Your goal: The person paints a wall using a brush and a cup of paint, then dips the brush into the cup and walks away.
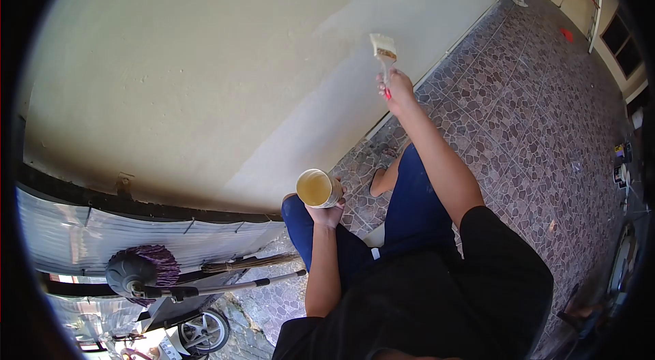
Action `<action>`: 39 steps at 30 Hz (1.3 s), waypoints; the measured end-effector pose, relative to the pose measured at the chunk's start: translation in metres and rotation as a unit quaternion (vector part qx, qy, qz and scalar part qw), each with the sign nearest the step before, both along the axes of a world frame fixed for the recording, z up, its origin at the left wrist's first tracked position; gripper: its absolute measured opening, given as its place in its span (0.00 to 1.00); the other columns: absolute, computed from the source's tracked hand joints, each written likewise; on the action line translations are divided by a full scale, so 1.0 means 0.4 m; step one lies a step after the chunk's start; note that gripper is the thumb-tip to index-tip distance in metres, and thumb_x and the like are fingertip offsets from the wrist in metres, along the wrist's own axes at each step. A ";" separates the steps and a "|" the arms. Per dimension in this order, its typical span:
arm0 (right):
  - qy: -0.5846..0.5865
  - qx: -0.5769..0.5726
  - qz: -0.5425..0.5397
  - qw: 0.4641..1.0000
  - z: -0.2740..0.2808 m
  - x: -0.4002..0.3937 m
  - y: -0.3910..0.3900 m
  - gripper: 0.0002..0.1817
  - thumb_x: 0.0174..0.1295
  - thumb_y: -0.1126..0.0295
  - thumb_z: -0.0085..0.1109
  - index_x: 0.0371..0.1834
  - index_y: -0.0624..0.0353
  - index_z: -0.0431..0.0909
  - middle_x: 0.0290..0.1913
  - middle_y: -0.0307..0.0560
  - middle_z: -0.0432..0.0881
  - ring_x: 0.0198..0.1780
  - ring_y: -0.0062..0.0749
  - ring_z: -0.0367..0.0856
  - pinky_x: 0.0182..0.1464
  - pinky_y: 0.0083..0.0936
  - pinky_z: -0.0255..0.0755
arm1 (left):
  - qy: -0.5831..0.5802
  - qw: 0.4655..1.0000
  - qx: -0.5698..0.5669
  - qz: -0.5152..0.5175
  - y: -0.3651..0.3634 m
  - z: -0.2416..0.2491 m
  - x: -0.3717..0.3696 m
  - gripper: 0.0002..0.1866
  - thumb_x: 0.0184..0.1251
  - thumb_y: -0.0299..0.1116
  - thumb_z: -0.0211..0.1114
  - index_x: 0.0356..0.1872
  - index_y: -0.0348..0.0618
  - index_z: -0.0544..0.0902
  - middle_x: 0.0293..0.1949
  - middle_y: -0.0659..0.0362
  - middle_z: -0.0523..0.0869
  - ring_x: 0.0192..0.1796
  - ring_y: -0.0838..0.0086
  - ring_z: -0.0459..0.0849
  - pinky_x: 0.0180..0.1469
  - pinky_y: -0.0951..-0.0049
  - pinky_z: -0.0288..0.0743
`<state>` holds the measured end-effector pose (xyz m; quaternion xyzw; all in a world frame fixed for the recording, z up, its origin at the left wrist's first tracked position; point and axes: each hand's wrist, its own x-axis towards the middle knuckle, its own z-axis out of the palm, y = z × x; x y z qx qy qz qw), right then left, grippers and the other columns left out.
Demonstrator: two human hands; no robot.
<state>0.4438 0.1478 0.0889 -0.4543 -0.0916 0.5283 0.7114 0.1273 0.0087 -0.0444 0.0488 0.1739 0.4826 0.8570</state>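
Observation:
A paintbrush (384, 53) with pale bristles and a red-tipped handle is gripped in my right hand (398, 92), its bristles overlapping the wall in this view. The wall (205, 53) is cream-coloured, with a lighter band (300, 108) running along its lower part. My left hand (327, 212) is wrapped round a paint can (314, 188) close to my left knee. Pale yellowish liquid shows inside the can, its open top facing me.
Patterned floor tiles (498, 128) stretch along the wall to the right. At the lower left are a mop (140, 271), a broom (252, 263) and a motorbike wheel (205, 333). Several small containers (621, 172) stand at the far right.

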 end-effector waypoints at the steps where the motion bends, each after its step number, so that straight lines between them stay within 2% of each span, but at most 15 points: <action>1: 0.055 0.009 -0.006 0.998 -0.019 0.042 0.041 0.17 0.85 0.57 0.37 0.51 0.57 0.72 0.33 0.40 0.73 0.20 0.19 0.61 0.18 0.20 0.57 | 0.002 1.000 0.000 -0.001 0.001 0.004 -0.002 0.35 0.72 0.67 0.53 0.58 0.45 0.81 0.53 0.42 0.85 0.44 0.47 0.87 0.25 0.68 0.83; 4: 0.098 0.012 -0.002 0.995 -0.048 0.056 0.149 0.23 0.84 0.50 0.36 0.42 0.55 0.74 0.27 0.37 0.71 0.17 0.19 0.60 0.16 0.20 0.52 | -0.002 1.000 -0.009 0.005 -0.006 0.010 -0.010 0.35 0.72 0.67 0.53 0.58 0.44 0.81 0.53 0.42 0.85 0.44 0.47 0.87 0.26 0.68 0.84; 6: 0.166 -0.001 0.076 0.983 -0.060 -0.011 0.199 0.28 0.83 0.42 0.34 0.37 0.54 0.73 0.21 0.33 0.66 0.15 0.20 0.57 0.14 0.21 0.48 | -0.007 1.000 -0.024 0.006 -0.002 0.009 -0.010 0.35 0.72 0.67 0.53 0.59 0.43 0.81 0.53 0.43 0.85 0.44 0.47 0.87 0.26 0.68 0.83; 8: 0.177 -0.046 0.058 0.981 -0.001 -0.154 0.163 0.25 0.83 0.49 0.32 0.39 0.56 0.70 0.20 0.34 0.62 0.14 0.19 0.53 0.14 0.20 0.46 | -0.006 1.000 -0.009 0.004 0.004 0.012 -0.010 0.35 0.72 0.66 0.54 0.59 0.44 0.81 0.52 0.43 0.85 0.43 0.47 0.87 0.26 0.68 0.83; 10: 0.167 -0.067 0.102 0.978 0.015 -0.257 0.103 0.25 0.83 0.47 0.33 0.37 0.55 0.69 0.20 0.33 0.62 0.14 0.19 0.53 0.13 0.20 0.44 | -0.008 1.000 -0.003 0.002 0.000 0.005 -0.002 0.34 0.72 0.66 0.54 0.59 0.44 0.81 0.52 0.43 0.85 0.43 0.47 0.87 0.26 0.68 0.83; 13: 0.158 -0.072 0.203 0.964 -0.041 -0.290 0.020 0.26 0.83 0.45 0.36 0.36 0.54 0.69 0.19 0.31 0.62 0.13 0.18 0.52 0.13 0.20 0.45 | 0.009 0.999 -0.039 0.003 0.003 -0.005 0.007 0.34 0.72 0.66 0.55 0.59 0.44 0.81 0.52 0.43 0.85 0.43 0.48 0.87 0.26 0.68 0.83; 15: 0.135 -0.066 0.321 0.935 -0.046 -0.234 -0.035 0.28 0.82 0.41 0.38 0.33 0.53 0.68 0.18 0.30 0.60 0.13 0.18 0.52 0.13 0.19 0.45 | 0.016 0.999 -0.044 -0.003 0.010 0.000 0.014 0.32 0.74 0.63 0.49 0.61 0.48 0.80 0.50 0.43 0.86 0.40 0.47 0.88 0.23 0.67 0.81; 17: 0.076 -0.112 0.243 0.960 0.011 -0.158 -0.051 0.29 0.81 0.39 0.38 0.30 0.52 0.67 0.18 0.30 0.59 0.13 0.18 0.50 0.13 0.18 0.44 | 0.018 0.999 -0.034 -0.003 0.012 0.017 0.016 0.32 0.74 0.63 0.49 0.61 0.48 0.80 0.51 0.43 0.86 0.40 0.46 0.88 0.23 0.67 0.81; 21: -0.007 -0.126 0.043 0.991 -0.013 0.034 0.131 0.31 0.79 0.35 0.37 0.26 0.48 0.64 0.17 0.30 0.58 0.12 0.20 0.51 0.13 0.22 0.47 | 0.021 1.000 -0.022 -0.003 -0.001 -0.008 0.002 0.32 0.74 0.64 0.49 0.61 0.48 0.80 0.52 0.42 0.86 0.41 0.46 0.88 0.23 0.66 0.81; 26: -0.055 -0.152 0.063 0.985 -0.014 -0.242 0.168 0.32 0.80 0.35 0.34 0.25 0.48 0.61 0.17 0.31 0.58 0.12 0.22 0.54 0.13 0.25 0.47 | 0.013 1.000 -0.020 0.002 0.006 -0.005 -0.001 0.33 0.73 0.65 0.51 0.60 0.47 0.80 0.52 0.43 0.86 0.42 0.47 0.87 0.25 0.67 0.82; 29: -0.108 -0.159 0.140 0.971 -0.003 -0.341 0.025 0.32 0.80 0.35 0.36 0.26 0.49 0.62 0.17 0.31 0.58 0.12 0.21 0.54 0.13 0.25 0.47 | -0.003 1.000 -0.018 -0.009 0.009 -0.012 0.020 0.34 0.73 0.67 0.53 0.60 0.46 0.80 0.53 0.43 0.85 0.45 0.48 0.86 0.27 0.68 0.83; 31: -0.047 -0.080 0.374 0.923 -0.038 -0.317 -0.041 0.32 0.80 0.35 0.38 0.26 0.49 0.63 0.17 0.31 0.57 0.12 0.19 0.55 0.12 0.24 0.47 | -0.004 1.000 -0.023 -0.010 0.007 -0.013 0.032 0.34 0.73 0.67 0.53 0.60 0.46 0.79 0.53 0.43 0.85 0.45 0.48 0.86 0.27 0.68 0.83; 34: -0.077 -0.138 0.298 0.941 -0.032 -0.224 -0.058 0.31 0.80 0.36 0.39 0.26 0.49 0.63 0.16 0.30 0.56 0.11 0.18 0.53 0.12 0.24 0.46 | 0.024 0.999 -0.037 -0.019 0.009 -0.003 0.040 0.31 0.75 0.62 0.49 0.60 0.47 0.79 0.51 0.44 0.86 0.40 0.48 0.87 0.24 0.67 0.80; 36: -0.070 -0.160 0.151 0.973 -0.029 -0.141 0.004 0.31 0.80 0.36 0.40 0.28 0.50 0.63 0.17 0.30 0.57 0.11 0.19 0.52 0.12 0.25 0.46 | 0.031 0.999 -0.035 -0.017 0.003 0.003 0.034 0.31 0.75 0.62 0.49 0.60 0.46 0.79 0.51 0.44 0.86 0.41 0.48 0.87 0.23 0.67 0.80; 39: -0.043 -0.129 0.088 0.987 -0.045 -0.097 0.094 0.30 0.80 0.38 0.39 0.31 0.52 0.63 0.17 0.30 0.57 0.11 0.19 0.52 0.11 0.25 0.46 | 0.045 0.999 -0.026 -0.012 -0.009 0.002 0.017 0.31 0.75 0.61 0.48 0.61 0.46 0.79 0.52 0.44 0.86 0.41 0.48 0.87 0.23 0.68 0.79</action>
